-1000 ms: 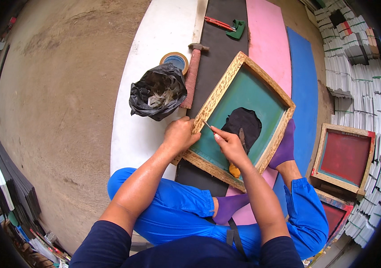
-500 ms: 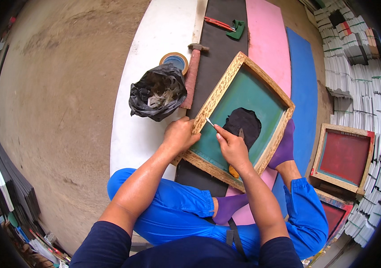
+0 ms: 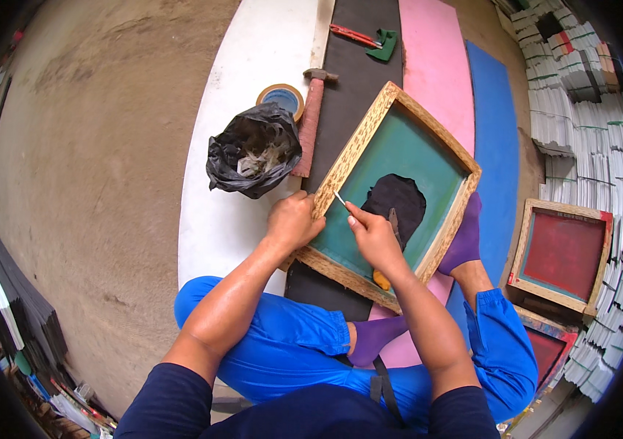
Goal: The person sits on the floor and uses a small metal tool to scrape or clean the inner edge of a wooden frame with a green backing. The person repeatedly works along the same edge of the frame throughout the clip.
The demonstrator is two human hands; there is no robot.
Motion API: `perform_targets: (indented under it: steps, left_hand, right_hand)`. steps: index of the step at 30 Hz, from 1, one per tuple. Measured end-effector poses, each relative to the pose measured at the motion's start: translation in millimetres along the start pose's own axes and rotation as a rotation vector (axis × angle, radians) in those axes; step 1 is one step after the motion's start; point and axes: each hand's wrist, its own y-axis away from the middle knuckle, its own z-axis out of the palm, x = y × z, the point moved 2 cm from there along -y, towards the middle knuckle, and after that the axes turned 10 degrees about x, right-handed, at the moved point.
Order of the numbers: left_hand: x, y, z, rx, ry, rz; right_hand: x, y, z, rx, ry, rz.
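Observation:
A wooden screen frame (image 3: 352, 152) with green mesh (image 3: 406, 143) lies tilted before me, across the boards. My left hand (image 3: 293, 222) is closed round its left side near the lower corner. Over the mesh, my right hand (image 3: 377, 238) pinches a thin, pale-tipped tool (image 3: 339, 198); its tip is at the inner edge of the frame's left side, and its exact kind is unclear. Beside that hand a black cloth (image 3: 403, 194) rests on the mesh. A tool with a dull pointed blade and yellow handle (image 3: 381, 280) lies there too, partly hidden by my right hand.
Left of the frame are a black plastic bag (image 3: 227, 161) with scraps inside, a tape roll (image 3: 282, 95) and a hammer (image 3: 311, 121). Farther off lies a red cutter (image 3: 354, 34) near a green piece (image 3: 383, 45). Red-meshed frames (image 3: 564, 252) and paper stacks (image 3: 593, 161) stand right.
The tip of the thin tool shifts very slightly along the frame's inner edge. The whole view drifts a little; both hands keep their holds.

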Motion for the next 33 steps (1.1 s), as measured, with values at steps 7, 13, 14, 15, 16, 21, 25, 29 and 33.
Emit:
perform_targets:
  steps: [7, 13, 14, 15, 16, 21, 25, 29, 33]
  left_hand:
    - [0.7, -2.3, -2.6, -0.019, -0.002, -0.015]
    - [-6.4, -0.9, -3.5, -0.052, -0.009, -0.021]
    - [-6.1, -1.1, -4.2, -0.055, -0.011, -0.022]
    - [-4.9, -1.1, -4.7, -0.059, -0.012, -0.023]
    - [-1.5, -2.7, -5.1, -0.06, -0.004, -0.018]
    - [-5.3, 1.1, -9.9, -0.04, 0.007, -0.033]
    - [-3.5, -2.8, -7.0, -0.068, 0.002, -0.026]
    - [-4.2, -1.8, -8.1, -0.06, 0.001, -0.037]
    - [-3.0, -2.6, -6.8, -0.069, -0.007, -0.036]
  right_hand:
    - [12.8, 0.3, 7.6, 0.132, 0.008, -0.229]
    - [7.2, -6.9, -4.3, -0.072, -0.271, 0.128]
    - [11.5, -5.9, -3.2, 0.052, -0.05, -0.126]
    - [16.5, -5.4, 0.1, 0.176, 0.174, -0.377]
    - [28.2, -10.6, 7.4, 0.251, 0.049, -0.477]
    - [1.1, -9.3, -11.8, -0.425, -0.888, 0.703]
    - [1.6, 0.9, -2.1, -0.178, -0.568, 0.394]
    - [-0.4, 14.9, 1.2, 0.117, -0.025, -0.078]
    - [-14.0, 18.6, -7.6, 0.123, 0.179, -0.104]
